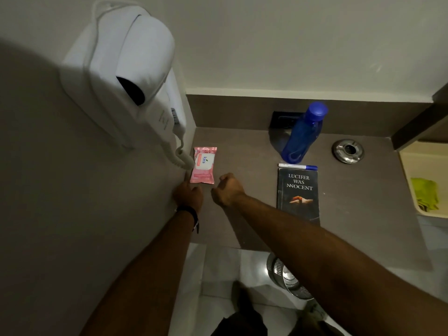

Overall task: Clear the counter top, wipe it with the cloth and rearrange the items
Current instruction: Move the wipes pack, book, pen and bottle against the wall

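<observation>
A pink wipes packet (203, 165) lies flat on the dark counter (247, 151) at its left end, against the wall. My left hand (188, 195) sits just below the packet, fingers spread and one fingertip by its lower left corner, holding nothing. My right hand (227, 189) hovers just right of the packet, fingers loosely curled and empty. A black book (298, 194) lies further right, with a blue-capped pen (298, 166) above it and a blue water bottle (303, 133) standing behind. A green cloth (425, 194) lies in a cream tray (409, 166) at the far right.
A white wall-mounted hair dryer (131, 76) with a coiled cord hangs over the counter's left end. A metal ashtray (348, 151) sits at the back right and a black socket plate (283, 120) is behind the bottle. A metal bin (288, 280) stands on the floor below.
</observation>
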